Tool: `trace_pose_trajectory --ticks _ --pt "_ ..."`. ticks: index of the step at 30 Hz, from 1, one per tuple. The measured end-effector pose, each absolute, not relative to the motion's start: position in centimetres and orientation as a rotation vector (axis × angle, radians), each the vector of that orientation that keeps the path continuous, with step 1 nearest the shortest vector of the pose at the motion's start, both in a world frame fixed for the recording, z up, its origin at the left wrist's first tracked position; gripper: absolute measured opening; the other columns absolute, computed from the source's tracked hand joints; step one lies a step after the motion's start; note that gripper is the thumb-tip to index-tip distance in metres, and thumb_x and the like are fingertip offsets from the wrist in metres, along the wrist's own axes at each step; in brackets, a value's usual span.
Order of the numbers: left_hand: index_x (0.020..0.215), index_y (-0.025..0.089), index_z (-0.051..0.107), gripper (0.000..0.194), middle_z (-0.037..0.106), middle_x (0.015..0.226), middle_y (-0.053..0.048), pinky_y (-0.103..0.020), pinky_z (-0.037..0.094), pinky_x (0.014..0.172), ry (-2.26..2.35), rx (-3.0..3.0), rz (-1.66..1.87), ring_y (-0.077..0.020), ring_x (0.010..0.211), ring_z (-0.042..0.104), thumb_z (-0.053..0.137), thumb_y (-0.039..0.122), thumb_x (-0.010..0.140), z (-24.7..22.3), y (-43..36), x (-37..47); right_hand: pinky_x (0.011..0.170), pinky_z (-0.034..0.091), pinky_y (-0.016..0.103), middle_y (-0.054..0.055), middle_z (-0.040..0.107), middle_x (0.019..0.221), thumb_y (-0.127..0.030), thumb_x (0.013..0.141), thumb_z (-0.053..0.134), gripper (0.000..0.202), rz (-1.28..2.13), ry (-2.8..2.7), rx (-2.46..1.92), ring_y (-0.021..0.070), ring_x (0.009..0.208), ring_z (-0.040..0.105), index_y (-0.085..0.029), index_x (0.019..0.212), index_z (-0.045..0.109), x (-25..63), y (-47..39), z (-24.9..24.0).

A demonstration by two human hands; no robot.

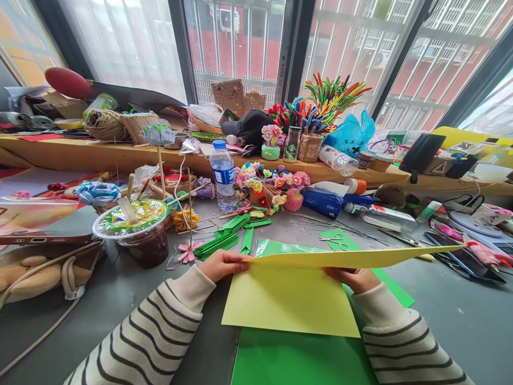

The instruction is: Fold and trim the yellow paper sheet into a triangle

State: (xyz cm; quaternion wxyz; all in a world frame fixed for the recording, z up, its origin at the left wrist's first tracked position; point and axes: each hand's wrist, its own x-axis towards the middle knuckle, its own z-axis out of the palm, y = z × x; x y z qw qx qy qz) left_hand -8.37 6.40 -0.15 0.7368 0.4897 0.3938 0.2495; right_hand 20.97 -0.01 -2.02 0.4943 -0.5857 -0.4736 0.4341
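Note:
A sheet of yellow paper (290,307) is held up in front of me, one part hanging toward me and another part standing out to the right almost edge-on. My left hand (223,265) pinches its left edge between thumb and fingers. At the right, my right hand (356,279) grips the paper from below, its fingertips partly hidden by the sheet. Beneath lies a stack of green paper (302,358) in a clear sleeve. Folded green paper strips (228,231) rest beyond my left hand, and scissors (340,241) lie on a green piece behind the yellow sheet.
A lidded cup of dark drink (144,246) stands at the left, near a water bottle (223,179). Craft flowers (272,184), a blue tissue pack (323,202) and thin wires (344,227) line the back. A phone (460,259) lies at the right. Crowded shelf (248,167) behind.

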Motion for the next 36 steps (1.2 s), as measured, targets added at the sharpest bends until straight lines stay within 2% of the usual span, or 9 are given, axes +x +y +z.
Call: trace_pose_trajectory --ticks 6,13,17,24,28,31,33,36 --pt "0.076 0.017 0.067 0.034 0.067 0.069 -0.001 -0.026 0.044 0.068 0.854 1.066 0.541 -0.0144 0.062 0.06 0.074 0.026 0.045 -0.1 6.3 -8.4 0.065 0.049 0.037 0.003 0.068 0.069 -0.034 0.046 0.071 0.026 1.14 -1.127 -1.343 0.0256 0.069 0.061 -0.02 0.066 0.066 20.8 0.0 -1.8" --pt "0.078 0.016 0.067 0.034 0.067 0.072 -0.003 -0.026 0.046 0.064 0.836 1.075 0.531 -0.016 0.064 0.06 0.073 0.026 0.046 -0.3 6.4 -8.5 0.067 0.048 0.039 0.005 0.068 0.072 -0.036 0.046 0.071 0.029 1.193 -1.145 -1.345 0.0273 0.072 0.061 -0.019 0.069 0.067 20.9 0.1 -1.8" --pt "0.079 0.017 0.066 0.034 0.067 0.072 -0.002 -0.026 0.045 0.064 0.834 1.108 0.529 -0.0158 0.064 0.06 0.072 0.028 0.048 -0.4 6.4 -8.5 0.068 0.048 0.037 0.004 0.068 0.072 -0.034 0.048 0.071 0.027 1.211 -1.16 -1.345 0.0254 0.073 0.06 -0.019 0.07 0.067 21.0 0.2 -1.7" --pt "0.085 0.015 0.064 0.036 0.066 0.073 -0.002 -0.023 0.042 0.066 0.813 1.269 0.463 -0.016 0.07 0.058 0.069 0.025 0.052 0.3 6.1 -8.4 0.058 0.047 0.03 0.005 0.067 0.069 -0.036 0.052 0.067 0.029 1.368 -1.241 -1.324 0.0196 0.062 0.06 -0.015 0.073 0.066 21.4 0.4 -1.4" --pt "0.085 0.014 0.064 0.032 0.066 0.068 -0.001 -0.019 0.042 0.055 0.846 1.332 0.436 -0.0127 0.059 0.056 0.067 0.025 0.055 1.2 5.8 -7.7 0.056 0.046 0.027 0.004 0.067 0.067 -0.033 0.05 0.068 0.031 1.502 -1.313 -1.28 0.0175 0.06 0.06 -0.014 0.074 0.066 20.7 0.3 -1.2" --pt "0.073 0.012 0.066 0.025 0.064 0.059 0.0 -0.019 0.042 0.049 0.868 1.341 0.423 -0.0108 0.051 0.054 0.068 0.026 0.053 1.8 5.7 -6.9 0.056 0.046 0.027 0.005 0.066 0.07 -0.033 0.048 0.069 0.035 1.594 -1.353 -1.237 0.0177 0.061 0.06 -0.014 0.078 0.065 20.3 0.3 -1.0" --pt "0.067 0.011 0.065 0.022 0.063 0.057 0.0 -0.019 0.042 0.048 0.886 1.324 0.433 -0.011 0.049 0.054 0.068 0.027 0.052 2.1 5.5 -6.5 0.058 0.047 0.028 0.006 0.067 0.073 -0.036 0.05 0.069 0.039 1.63 -1.305 -1.227 0.0188 0.064 0.061 -0.015 0.082 0.064 20.7 0.2 -0.6" --pt "0.068 0.012 0.063 0.025 0.063 0.059 0.0 -0.019 0.042 0.046 0.935 1.264 0.514 -0.0123 0.051 0.055 0.07 0.028 0.049 2.3 5.1 -6.4 0.069 0.045 0.032 0.008 0.066 0.082 -0.054 0.059 0.055 0.045 1.62 -1.089 -1.203 0.0209 0.077 0.06 -0.018 0.084 0.063 22.3 -0.2 0.0"
